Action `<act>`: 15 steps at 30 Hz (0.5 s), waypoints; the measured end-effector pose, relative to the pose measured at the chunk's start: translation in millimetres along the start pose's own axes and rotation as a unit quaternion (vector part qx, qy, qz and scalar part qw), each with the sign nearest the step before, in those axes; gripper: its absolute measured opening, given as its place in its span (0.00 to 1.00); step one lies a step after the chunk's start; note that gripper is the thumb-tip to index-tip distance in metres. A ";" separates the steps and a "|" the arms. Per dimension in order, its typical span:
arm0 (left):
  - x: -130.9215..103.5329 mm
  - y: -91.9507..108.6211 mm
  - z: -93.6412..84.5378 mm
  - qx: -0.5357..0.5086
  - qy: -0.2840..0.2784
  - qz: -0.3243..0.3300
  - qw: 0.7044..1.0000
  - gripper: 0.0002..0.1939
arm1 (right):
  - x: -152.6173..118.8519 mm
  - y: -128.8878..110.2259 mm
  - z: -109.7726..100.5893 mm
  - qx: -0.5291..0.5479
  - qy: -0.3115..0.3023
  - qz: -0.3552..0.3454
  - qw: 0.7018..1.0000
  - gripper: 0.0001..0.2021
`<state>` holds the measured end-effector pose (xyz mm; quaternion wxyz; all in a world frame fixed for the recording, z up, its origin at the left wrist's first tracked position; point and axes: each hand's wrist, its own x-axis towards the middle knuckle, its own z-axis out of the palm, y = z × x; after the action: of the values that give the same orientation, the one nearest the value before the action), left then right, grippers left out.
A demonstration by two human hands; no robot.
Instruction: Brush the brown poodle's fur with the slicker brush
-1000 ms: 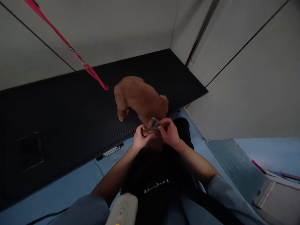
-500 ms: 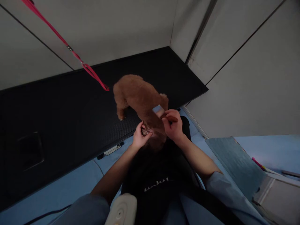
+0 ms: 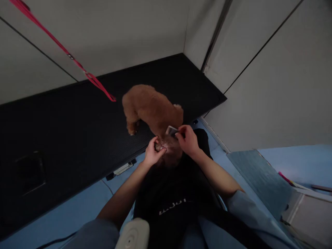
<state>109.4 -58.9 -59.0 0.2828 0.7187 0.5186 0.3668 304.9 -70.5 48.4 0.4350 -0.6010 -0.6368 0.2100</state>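
Observation:
A brown, curly-coated dog (image 3: 153, 105) stands on the black ribbed table (image 3: 77, 138), its head lowered against my black apron (image 3: 166, 193). My left hand (image 3: 153, 152) is closed on the dog's ear (image 3: 162, 147), whose pinkish inner side shows between thumb and fingers. In my right hand (image 3: 188, 140) is a small slicker brush (image 3: 171, 131) with a flat rectangular head, gripped by its handle. The brush head is over the fur just above the ear; whether it touches is hard to tell. The dog's face is hidden.
A red leash loop (image 3: 100, 84) hangs at the left above the table. Pale wall panels (image 3: 259, 86) stand behind and to the right. A white device (image 3: 133, 233) is at my lap. At lower right lie a grey-blue board (image 3: 261, 173) and a pink-handled tool (image 3: 284, 177).
My right hand has lowered the brush left and down, closer to the ear, and its head has turned. My left hand keeps its hold. The whole view has shifted slightly.

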 end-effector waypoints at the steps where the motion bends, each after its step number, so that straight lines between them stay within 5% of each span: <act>1: 0.6 -0.4 -1.1 0.004 0.002 0.009 1.000 0.34 | -0.9 1.6 0.8 0.010 0.025 -0.010 1.000 0.03; 6: 6.8 1.8 -9.1 0.011 -0.032 0.070 0.997 0.20 | -5.2 15.2 2.2 0.085 -0.031 0.063 0.994 0.05; 10: 13.1 11.8 -10.3 -0.006 -0.026 0.063 0.998 0.12 | -7.5 26.7 -3.6 0.084 0.175 0.088 0.977 0.07; 13: 16.9 18.6 -8.2 0.017 -0.029 0.024 0.999 0.11 | -14.4 31.7 -3.6 0.119 0.068 0.095 0.986 0.07; 15: 18.3 19.6 -7.5 0.031 -0.030 0.015 0.999 0.11 | -19.0 33.9 -2.4 0.118 0.067 0.123 0.983 0.07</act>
<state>117.3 -47.3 -35.0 0.2703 0.7455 0.5100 0.3332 324.7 -82.8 17.1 0.5151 -0.6320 -0.4982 0.2951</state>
